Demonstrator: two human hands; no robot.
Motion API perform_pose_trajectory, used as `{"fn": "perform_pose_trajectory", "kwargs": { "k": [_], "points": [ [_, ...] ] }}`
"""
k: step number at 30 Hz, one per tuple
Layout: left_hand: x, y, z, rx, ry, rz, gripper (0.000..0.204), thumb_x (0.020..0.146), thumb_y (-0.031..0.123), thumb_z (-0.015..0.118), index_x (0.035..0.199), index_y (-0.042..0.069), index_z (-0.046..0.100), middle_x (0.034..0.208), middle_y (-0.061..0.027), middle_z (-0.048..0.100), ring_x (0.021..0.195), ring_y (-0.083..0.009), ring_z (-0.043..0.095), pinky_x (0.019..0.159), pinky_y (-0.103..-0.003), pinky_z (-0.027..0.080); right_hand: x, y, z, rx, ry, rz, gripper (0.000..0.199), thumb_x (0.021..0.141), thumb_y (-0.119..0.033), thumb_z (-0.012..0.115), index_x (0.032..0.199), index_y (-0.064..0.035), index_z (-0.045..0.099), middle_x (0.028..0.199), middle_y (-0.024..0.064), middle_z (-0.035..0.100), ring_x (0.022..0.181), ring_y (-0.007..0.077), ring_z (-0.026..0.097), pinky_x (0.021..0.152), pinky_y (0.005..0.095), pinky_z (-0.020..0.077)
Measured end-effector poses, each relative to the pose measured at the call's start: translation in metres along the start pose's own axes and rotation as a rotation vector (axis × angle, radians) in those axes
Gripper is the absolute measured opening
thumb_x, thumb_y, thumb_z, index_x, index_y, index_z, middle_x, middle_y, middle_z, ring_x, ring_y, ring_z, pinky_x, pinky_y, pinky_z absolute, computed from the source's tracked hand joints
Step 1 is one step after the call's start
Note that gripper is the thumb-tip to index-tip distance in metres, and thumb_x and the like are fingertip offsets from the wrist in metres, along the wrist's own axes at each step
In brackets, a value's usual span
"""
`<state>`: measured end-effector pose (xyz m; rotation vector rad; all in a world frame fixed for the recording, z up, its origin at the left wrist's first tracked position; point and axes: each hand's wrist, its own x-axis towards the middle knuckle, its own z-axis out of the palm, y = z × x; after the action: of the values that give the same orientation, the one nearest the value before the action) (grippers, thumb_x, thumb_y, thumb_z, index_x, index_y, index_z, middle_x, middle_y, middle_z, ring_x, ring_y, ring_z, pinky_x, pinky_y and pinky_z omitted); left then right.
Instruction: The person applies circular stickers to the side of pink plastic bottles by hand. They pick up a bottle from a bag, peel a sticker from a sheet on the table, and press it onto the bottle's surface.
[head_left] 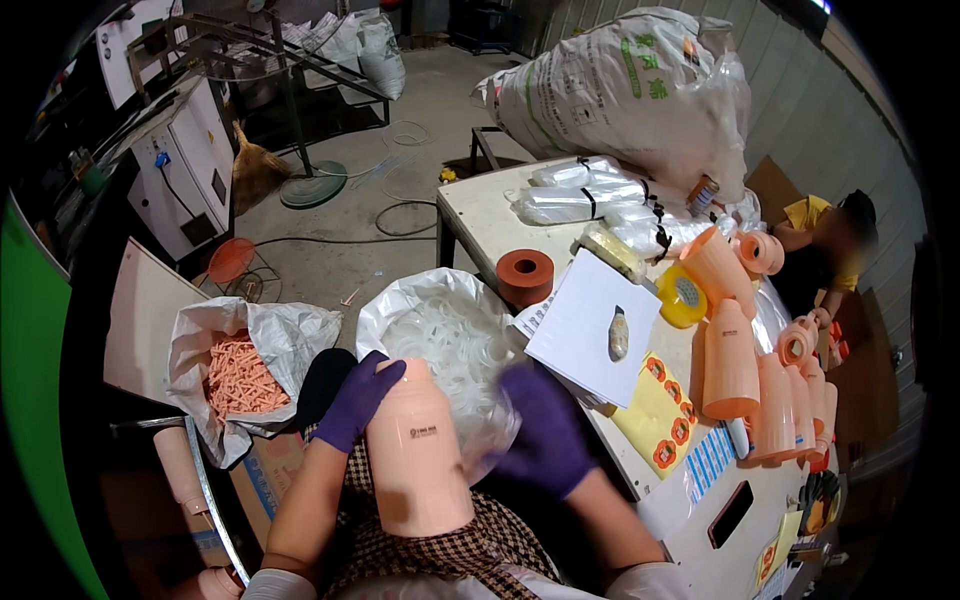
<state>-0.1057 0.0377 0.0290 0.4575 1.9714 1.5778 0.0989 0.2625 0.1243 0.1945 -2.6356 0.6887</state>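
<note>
A peach-coloured plastic flask casing (418,465), narrower at the top and with small dark print, stands on my lap against the checked apron. Wearing a purple glove, my left hand (352,405) is wrapped around its upper left side. My right hand (545,432), also purple-gloved, is smeared by motion beside the white sack (378,300); its fingers cannot be made out. Clear plastic rings (440,335) fill that sack in front of me. Another white sack (310,330), to the left, holds small peach plastic pieces (250,378).
On the table (470,215) at right lie a brown tape roll (525,277), papers (590,325), sticker sheets (655,415), a phone (731,515) and several peach casings (730,360). A person (815,240) sits beyond them. Behind is a large stuffed sack (620,90).
</note>
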Motion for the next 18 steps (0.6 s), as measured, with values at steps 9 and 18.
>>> {"fn": "perform_pose_trajectory", "kwargs": {
  "k": [9, 18],
  "points": [
    [0.032, -0.029, 0.002, 0.227, 0.032, 0.349, 0.021, 0.096, 0.016, 0.059, 0.107, -0.002, 0.064, 0.090, -0.0149, 0.065, 0.088, -0.0234, 0.061, 0.082, -0.033, 0.047, -0.059, -0.051, 0.044, 0.212, -0.507, 0.307, 0.097, 0.084, -0.038, 0.074, 0.158, -0.0094, 0.018, 0.153, 0.0296, 0.034, 0.108, 0.0477, 0.061, 0.091, 0.0465, 0.0535],
    [-0.008, 0.031, 0.028, -0.640, -0.092, -0.016, 0.021, 0.100, 0.016, 0.059, 0.119, 0.006, 0.057, 0.128, -0.0123, 0.060, 0.115, -0.0281, 0.061, 0.095, -0.042, 0.054, -0.150, 0.076, -0.097, -0.057, 0.509, 0.612, 0.041, 0.084, -0.010, 0.063, 0.125, -0.0042, 0.061, 0.117, 0.0221, 0.065, 0.100, 0.0404, 0.065, 0.082, 0.0449, 0.0529]
  ]
}}
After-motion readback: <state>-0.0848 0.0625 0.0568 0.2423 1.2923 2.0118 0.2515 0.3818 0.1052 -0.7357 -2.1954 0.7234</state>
